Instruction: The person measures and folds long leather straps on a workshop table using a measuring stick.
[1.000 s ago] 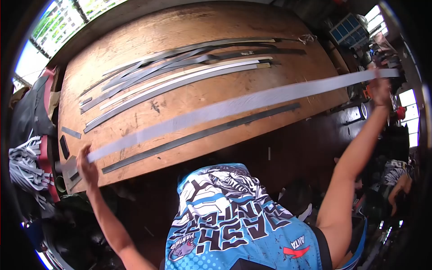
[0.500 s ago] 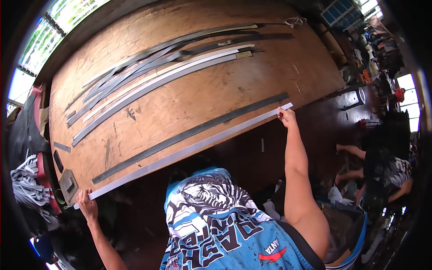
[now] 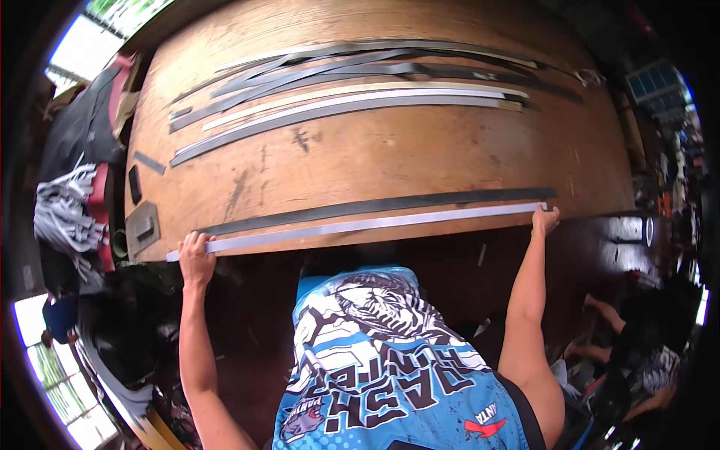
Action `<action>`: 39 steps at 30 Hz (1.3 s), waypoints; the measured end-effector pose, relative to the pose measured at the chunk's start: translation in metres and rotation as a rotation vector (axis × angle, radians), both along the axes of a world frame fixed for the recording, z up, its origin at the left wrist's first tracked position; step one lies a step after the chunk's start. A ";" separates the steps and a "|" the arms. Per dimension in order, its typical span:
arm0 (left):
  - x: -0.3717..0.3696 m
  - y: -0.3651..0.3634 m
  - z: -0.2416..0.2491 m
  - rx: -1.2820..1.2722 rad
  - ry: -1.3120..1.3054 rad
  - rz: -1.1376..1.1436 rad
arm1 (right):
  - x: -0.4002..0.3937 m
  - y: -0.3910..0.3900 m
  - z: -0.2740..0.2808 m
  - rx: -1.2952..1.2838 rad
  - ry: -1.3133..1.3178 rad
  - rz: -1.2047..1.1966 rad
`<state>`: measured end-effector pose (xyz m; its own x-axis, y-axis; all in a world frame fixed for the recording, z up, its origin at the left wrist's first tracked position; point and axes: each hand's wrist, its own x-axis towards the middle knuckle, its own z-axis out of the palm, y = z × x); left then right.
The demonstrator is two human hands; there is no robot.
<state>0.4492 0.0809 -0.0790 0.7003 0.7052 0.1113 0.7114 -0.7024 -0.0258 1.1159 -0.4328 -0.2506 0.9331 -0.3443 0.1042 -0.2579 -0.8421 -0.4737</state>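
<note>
A long, thin pale grey strip (image 3: pixel 375 223) stretches along the near edge of the wooden table (image 3: pixel 420 150). My left hand (image 3: pixel 196 259) is closed over its left part, with a short end sticking out beyond the fingers. At the other end, my right hand (image 3: pixel 546 219) pinches the strip near its tip. Just behind lies a dark strip (image 3: pixel 375 204), flat on the wood and almost parallel to the pale one. The material of both strips cannot be made out.
Farther back lie several dark and pale strips (image 3: pixel 360 103), some crossing. A flat block with a raised piece (image 3: pixel 143 231) sits at the table's left corner. A bundle of grey strips (image 3: pixel 71 210) hangs at the left. Another person (image 3: pixel 637 360) is at the lower right.
My view has turned, so the table appears more level. Both hands have brought the pale strip closer to the dark one, and my left hand now reaches over the table edge.
</note>
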 end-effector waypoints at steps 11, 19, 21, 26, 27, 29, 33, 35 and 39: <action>-0.031 0.021 -0.034 -0.199 -0.110 -0.203 | -0.452 0.397 0.107 0.672 0.427 1.827; -0.101 0.070 -0.066 -0.424 -0.353 -0.139 | -0.561 0.516 0.104 0.287 0.855 1.900; -0.123 0.085 -0.071 -0.557 -0.401 -0.090 | -0.565 0.519 0.100 0.236 0.824 1.933; -0.148 0.110 -0.101 -1.056 -0.661 0.089 | -0.577 0.527 0.102 0.096 0.844 1.921; -0.148 0.114 -0.102 -1.154 -0.688 0.136 | -0.582 0.529 0.099 0.133 0.725 1.975; -0.147 0.120 -0.116 -1.312 -0.744 0.200 | -0.593 0.531 0.093 0.162 0.617 2.013; -0.148 0.131 -0.123 -1.388 -0.761 0.267 | -0.613 0.546 0.083 0.275 0.529 2.009; -0.150 0.133 -0.137 -1.449 -0.945 0.317 | -0.618 0.548 0.077 0.248 0.376 2.017; -0.158 0.141 -0.157 -1.445 -1.044 0.414 | -0.621 0.551 0.072 0.243 0.335 1.972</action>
<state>0.2909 0.2222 -0.2357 0.5278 0.7236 -0.4448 0.1505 0.4357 0.8874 0.4948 0.1187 -0.1790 -0.0540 0.9985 -0.0025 0.6743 0.0347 -0.7376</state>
